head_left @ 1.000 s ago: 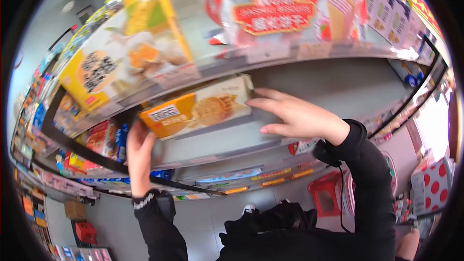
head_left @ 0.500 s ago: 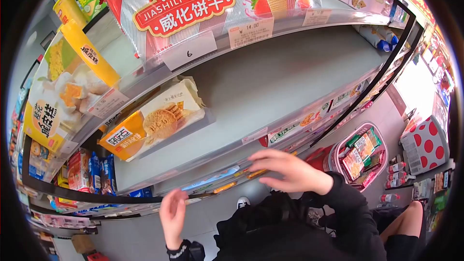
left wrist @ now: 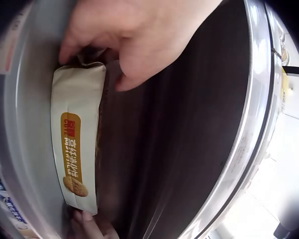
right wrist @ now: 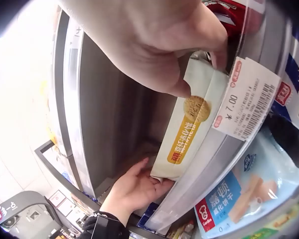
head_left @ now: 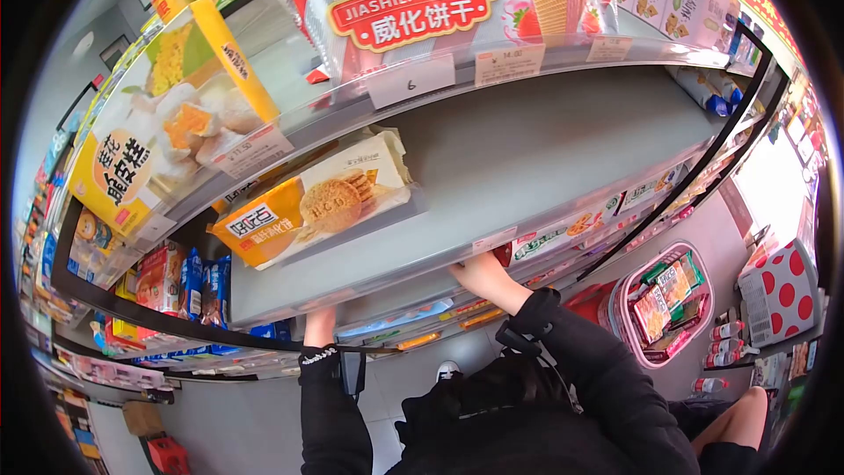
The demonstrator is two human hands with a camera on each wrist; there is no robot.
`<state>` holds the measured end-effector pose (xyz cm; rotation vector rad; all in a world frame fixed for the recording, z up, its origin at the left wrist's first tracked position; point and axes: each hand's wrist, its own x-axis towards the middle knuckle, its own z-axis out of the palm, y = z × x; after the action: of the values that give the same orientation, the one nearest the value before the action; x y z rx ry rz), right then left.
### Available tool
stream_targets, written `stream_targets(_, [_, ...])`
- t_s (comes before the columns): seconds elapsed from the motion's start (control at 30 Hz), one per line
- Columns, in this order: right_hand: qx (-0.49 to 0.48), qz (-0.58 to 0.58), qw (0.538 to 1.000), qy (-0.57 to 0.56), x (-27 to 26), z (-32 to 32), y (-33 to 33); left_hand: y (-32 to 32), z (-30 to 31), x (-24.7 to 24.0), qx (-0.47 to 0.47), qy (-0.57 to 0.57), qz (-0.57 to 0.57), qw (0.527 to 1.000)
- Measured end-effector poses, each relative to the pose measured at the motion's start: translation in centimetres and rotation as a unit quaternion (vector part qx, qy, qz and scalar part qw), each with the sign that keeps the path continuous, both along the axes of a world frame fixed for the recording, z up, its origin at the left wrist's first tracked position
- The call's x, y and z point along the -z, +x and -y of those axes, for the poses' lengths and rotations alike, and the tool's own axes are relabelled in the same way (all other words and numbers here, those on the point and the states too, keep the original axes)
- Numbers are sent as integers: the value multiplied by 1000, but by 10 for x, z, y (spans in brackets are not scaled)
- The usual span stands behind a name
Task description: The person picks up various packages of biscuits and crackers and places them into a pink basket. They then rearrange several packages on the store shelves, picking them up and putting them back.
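Both my hands reach in under the middle shelf, and in the head view that board hides their fingers. On the shelf below lies a long cream biscuit pack [left wrist: 74, 134] with a brown label and a round biscuit picture. My left hand [left wrist: 134, 35] holds one crimped end of it between thumb and fingers. The opposite end is gripped by my right hand [right wrist: 159, 45], thumb on one side and fingers on the other. Above, an orange and cream biscuit pack [head_left: 334, 198] rests on the middle shelf [head_left: 527, 149], apart from both hands.
A red and white wafer bag [head_left: 422, 4] and a yellow box [head_left: 167, 123] stand on the top shelf. A price tag [right wrist: 244, 99] fronts the lower shelf, above a blue wafer bag [right wrist: 249, 184]. A pink basket of packs [head_left: 668, 299] stands right on the floor, near another person's knee [head_left: 747, 409].
My hands have left the orange and cream pack on the middle shelf, dropped below it and reached in under the board, where they now hold the cream pack.
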<state>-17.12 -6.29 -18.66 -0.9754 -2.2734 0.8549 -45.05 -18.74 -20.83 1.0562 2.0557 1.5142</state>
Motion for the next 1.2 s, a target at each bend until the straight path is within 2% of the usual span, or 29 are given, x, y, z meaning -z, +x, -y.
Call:
stream_targets(0.03, [-5, 0, 1000, 1, -1, 0, 1, 1, -3, -4, -2, -3, 3, 1000])
stream_targets(0.07, [-17, -23, 1000, 5, -3, 2, 2, 1, -47, -26, -3, -6, 5, 1000])
stream_targets(0.1, [-27, -46, 999, 9, -6, 5, 4, -1, -43, -28, -3, -10, 6, 1000])
stream_targets(0.13, [-36, -62, 997, 18, -16, 11, 6, 1, 8, -8, -3, -14, 8, 1000])
stream_targets(0.27, [-62, -60, 996, -18, -26, 12, 9, -11, 33, -11, 5, -34, 19, 999])
stream_targets(0.33, [-9, -37, 997, 66, -19, 7, 8, -16, 43, -13, 10, -43, 26, 999])
stream_targets(0.37, [-12, -37, 997, 66, -6, -2, 4, -15, 48, -14, 11, -46, 29, 998])
stream_targets(0.43, [-35, 21, 999, -14, 20, -21, -6, -10, 42, -22, 11, -51, 35, 998])
stream_targets(0.47, [-39, 20, 999, -12, 18, -19, -9, -2, -20, -49, 10, -53, 38, 998])
stream_targets(0.5, [-35, 7, 999, 32, 15, -15, -12, 1, 39, -26, 10, -54, 41, 998])
stream_targets(0.53, [-31, -6, 997, 77, 9, -12, -14, 7, -14, -50, 10, -55, 43, 997])
stream_targets(0.57, [-33, -7, 996, 79, -4, -7, -11, 4, 37, -31, 11, -57, 45, 997])
stream_targets(0.63, [-69, -60, 995, -34, -44, 9, 2, 1, 44, -34, 14, -63, 52, 997])
stream_targets(0.67, [-71, -60, 995, -35, -54, 13, 7, 2, 45, -35, 15, -68, 56, 996])
stream_targets(0.7, [-94, -74, 990, -69, -62, 16, 12, 13, 51, -51, 14, -69, 56, 996])
stream_targets(0.77, [-117, -87, 984, -105, -80, 23, 26, 44, 72, -97, 42, -56, 138, 988])
stream_targets(0.83, [-133, 1, 975, -177, -93, 31, 39, 58, 100, -99, 50, -44, 140, 988])
stream_targets(0.9, [-166, -20, 969, -180, -86, 42, 53, 71, 124, -93, 53, -24, 160, 985])
stream_targets(0.93, [-178, 24, 971, -161, -102, 50, 58, 77, 136, -91, 56, -20, 182, 982])
stream_targets(0.97, [-187, 77, 956, -213, -113, 55, 61, 85, 147, -92, 59, -17, 203, 977])
stream_targets(1.03, [-232, 63, 946, -216, -113, 64, 70, 98, 166, -90, 56, 21, 280, 958])
stream_targets(1.1, [-253, 39, 953, -164, -111, 77, 77, 104, 183, -82, 42, 49, 278, 958])
stream_targets(1.17, [-273, 30, 952, -136, -125, 83, 82, 105, 198, -84, 41, 148, 238, 959])
stream_targets(1.2, [-288, 11, 954, -82, -133, 84, 82, 103, 201, -91, 33, 155, 207, 965])
